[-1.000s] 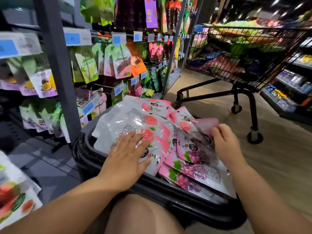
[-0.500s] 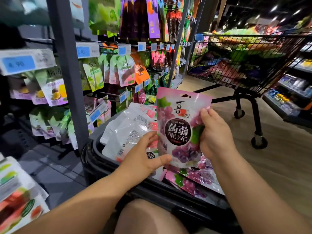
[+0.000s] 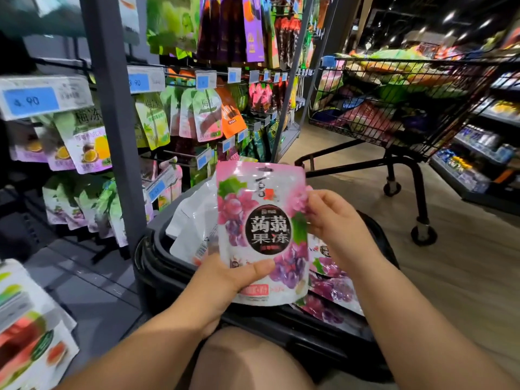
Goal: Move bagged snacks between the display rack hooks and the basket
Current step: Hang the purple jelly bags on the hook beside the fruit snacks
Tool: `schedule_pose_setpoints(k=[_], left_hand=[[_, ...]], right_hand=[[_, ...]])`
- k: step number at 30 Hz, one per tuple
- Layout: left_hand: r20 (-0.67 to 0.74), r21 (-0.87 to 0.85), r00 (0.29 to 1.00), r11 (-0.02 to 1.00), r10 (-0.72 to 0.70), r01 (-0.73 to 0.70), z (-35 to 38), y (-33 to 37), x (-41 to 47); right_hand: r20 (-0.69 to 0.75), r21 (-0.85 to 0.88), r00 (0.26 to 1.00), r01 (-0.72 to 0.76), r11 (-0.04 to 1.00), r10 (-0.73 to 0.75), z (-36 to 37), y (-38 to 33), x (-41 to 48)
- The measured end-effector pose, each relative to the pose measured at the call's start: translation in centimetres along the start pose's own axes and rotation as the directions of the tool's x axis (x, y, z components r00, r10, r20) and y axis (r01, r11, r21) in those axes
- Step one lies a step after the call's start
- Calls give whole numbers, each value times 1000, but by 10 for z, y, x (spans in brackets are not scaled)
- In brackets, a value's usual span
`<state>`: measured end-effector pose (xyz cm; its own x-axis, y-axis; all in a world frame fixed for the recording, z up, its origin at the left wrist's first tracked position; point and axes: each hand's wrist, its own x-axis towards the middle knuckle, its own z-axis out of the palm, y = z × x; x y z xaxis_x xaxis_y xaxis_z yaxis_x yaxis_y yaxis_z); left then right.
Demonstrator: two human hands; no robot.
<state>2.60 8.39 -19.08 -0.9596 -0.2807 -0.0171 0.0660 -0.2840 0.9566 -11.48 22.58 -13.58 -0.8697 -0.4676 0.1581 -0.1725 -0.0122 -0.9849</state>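
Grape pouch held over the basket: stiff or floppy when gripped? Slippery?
Probably semi-stiff: the grape pouch stands upright with its top unsupported, pinched only at its bottom by the left hand and right edge by the right hand. Likely slick: the film looks glossy. Seems light: fingertip holds carry it.

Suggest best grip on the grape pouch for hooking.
Pinch the grape pouch at its flat right edge, coming from the right, as the right hand does. It stands upright, so that likely keeps the top-centre hang slot clear. Left hand holds the bottom.
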Motion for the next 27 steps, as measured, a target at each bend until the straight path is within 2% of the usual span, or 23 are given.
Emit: schedule_pose_setpoints(k=[1, 3, 5, 8, 12, 18, 24, 27], left_hand=[[-31, -39, 999, 999, -10, 8, -2, -2, -3], [-69, -84, 997, 996, -28, 23, -10, -5, -6], [-98, -94, 995, 995, -32, 23, -18, -7, -7], [-107, -100, 994, 995, -34, 23, -25, -10, -8], [-108, -81, 993, 996, -41, 33, -27, -13, -9], [-97, -79, 995, 997, -14, 6, -26, -11, -11], [-98, -88, 995, 996, -9, 1, -25, -12, -13], [-103, -93, 995, 996, -10, 1, -25, -12, -14]], right_hand=[[10, -213, 1000, -1, 977, 3, -12, 5, -1], [51, -585, 995, -45, 810, 91, -35, 18, -2], [96, -748, 970, -78, 659, 224, -52, 34, -4], [139, -809, 951, -50, 585, 275, -61, 56, -9], [97, -790, 966, -73, 609, 241, -60, 67, -11], [65, -832, 979, -54, 552, 195, -58, 70, -12], [99, -907, 991, 54, 418, 88, -53, 70, -14], [24, -886, 1000, 25, 464, -9, -53, 69, -15]])
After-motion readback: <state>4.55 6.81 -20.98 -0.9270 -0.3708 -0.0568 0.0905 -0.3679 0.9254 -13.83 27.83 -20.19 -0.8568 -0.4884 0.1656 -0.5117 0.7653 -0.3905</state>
